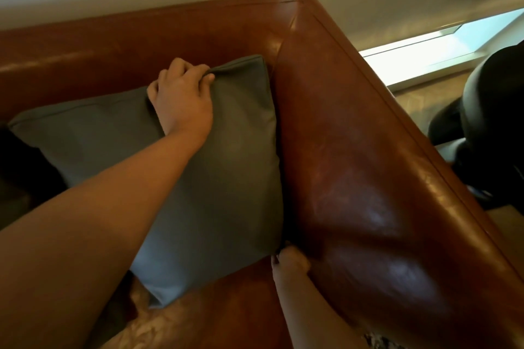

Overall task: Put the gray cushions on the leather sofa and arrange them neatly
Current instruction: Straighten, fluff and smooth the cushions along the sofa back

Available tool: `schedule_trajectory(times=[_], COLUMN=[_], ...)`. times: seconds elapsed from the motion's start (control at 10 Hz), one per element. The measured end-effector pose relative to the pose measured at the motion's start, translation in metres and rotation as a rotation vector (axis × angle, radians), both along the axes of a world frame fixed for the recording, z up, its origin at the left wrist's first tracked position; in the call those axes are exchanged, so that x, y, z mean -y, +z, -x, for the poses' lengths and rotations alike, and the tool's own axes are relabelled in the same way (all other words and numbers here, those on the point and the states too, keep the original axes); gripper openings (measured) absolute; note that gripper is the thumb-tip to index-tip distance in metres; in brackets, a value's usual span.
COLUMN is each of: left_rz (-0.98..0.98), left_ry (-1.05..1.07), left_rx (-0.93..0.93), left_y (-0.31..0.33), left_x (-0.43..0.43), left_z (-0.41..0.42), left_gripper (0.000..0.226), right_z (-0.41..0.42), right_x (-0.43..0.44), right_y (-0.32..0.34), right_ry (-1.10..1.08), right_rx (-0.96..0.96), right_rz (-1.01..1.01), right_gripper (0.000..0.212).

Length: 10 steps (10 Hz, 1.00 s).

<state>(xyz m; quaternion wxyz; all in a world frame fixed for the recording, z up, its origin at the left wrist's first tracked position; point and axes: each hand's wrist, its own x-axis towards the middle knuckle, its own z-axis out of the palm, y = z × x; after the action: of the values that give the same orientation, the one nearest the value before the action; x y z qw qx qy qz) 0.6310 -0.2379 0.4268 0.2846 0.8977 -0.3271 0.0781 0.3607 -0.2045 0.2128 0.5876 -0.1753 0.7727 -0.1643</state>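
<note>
A gray cushion (226, 178) stands on the seat of the brown leather sofa (354, 150), in the corner where the backrest meets the right armrest. My left hand (183, 99) grips the cushion's top edge near its upper right corner. My right hand (289, 262) pinches the cushion's lower right corner, down in the gap beside the armrest. The fingers of my right hand are partly hidden behind the cushion. My left forearm crosses the cushion's front.
The sofa's backrest (113, 45) runs along a pale wall. A dark object (19, 161) lies on the seat at the far left. Beyond the armrest stands a black chair (493, 127) near a bright window (419, 51).
</note>
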Motion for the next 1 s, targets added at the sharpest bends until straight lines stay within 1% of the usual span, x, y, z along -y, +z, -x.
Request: schedule_trajectory(times=[0.1, 0.2, 0.3, 0.4, 0.5, 0.6, 0.7, 0.8, 0.9, 1.0], left_rz=[0.03, 0.036, -0.039, -0.129, -0.254, -0.298, -0.305, -0.297, -0.284, -0.28], left_ry=[-0.048, -0.117, -0.098, -0.042, 0.011, 0.019, 0.033, 0.041, 0.05, 0.046], left_rx=[0.038, 0.183, 0.219, 0.186, 0.157, 0.168, 0.187, 0.204, 0.235, 0.251], left_y=[0.008, 0.003, -0.028, -0.054, -0.072, -0.075, -0.084, -0.093, -0.108, -0.117], left_x=[-0.014, -0.049, -0.119, -0.153, -0.163, -0.156, -0.145, -0.139, -0.135, -0.136], left_z=[0.01, 0.033, 0.079, 0.094, 0.082, 0.069, 0.059, 0.052, 0.041, 0.038], left_gripper=[0.032, 0.037, 0.055, 0.067, 0.069, 0.067, 0.065, 0.065, 0.066, 0.066], right_z=[-0.014, -0.018, -0.042, -0.067, -0.1, -0.114, -0.128, -0.137, -0.148, -0.151], right_x=[-0.019, -0.028, -0.018, 0.002, 0.032, 0.047, 0.06, 0.065, 0.069, 0.068], right_y=[0.058, 0.082, 0.122, 0.135, 0.143, 0.135, 0.125, 0.117, 0.102, 0.093], right_ry=[0.378, 0.668, 1.107, 1.418, 1.644, 1.648, 1.628, 1.625, 1.604, 1.587], right_rx=[-0.132, -0.222, -0.175, -0.21, -0.254, -0.342, -0.437, -0.447, -0.414, -0.411], right_rz=[0.165, 0.598, 1.309, 1.582, 1.759, 1.786, 1.769, 1.754, 1.752, 1.775], right_gripper=[0.048, 0.056, 0.062, 0.063, 0.07, 0.074, 0.076, 0.076, 0.076, 0.075])
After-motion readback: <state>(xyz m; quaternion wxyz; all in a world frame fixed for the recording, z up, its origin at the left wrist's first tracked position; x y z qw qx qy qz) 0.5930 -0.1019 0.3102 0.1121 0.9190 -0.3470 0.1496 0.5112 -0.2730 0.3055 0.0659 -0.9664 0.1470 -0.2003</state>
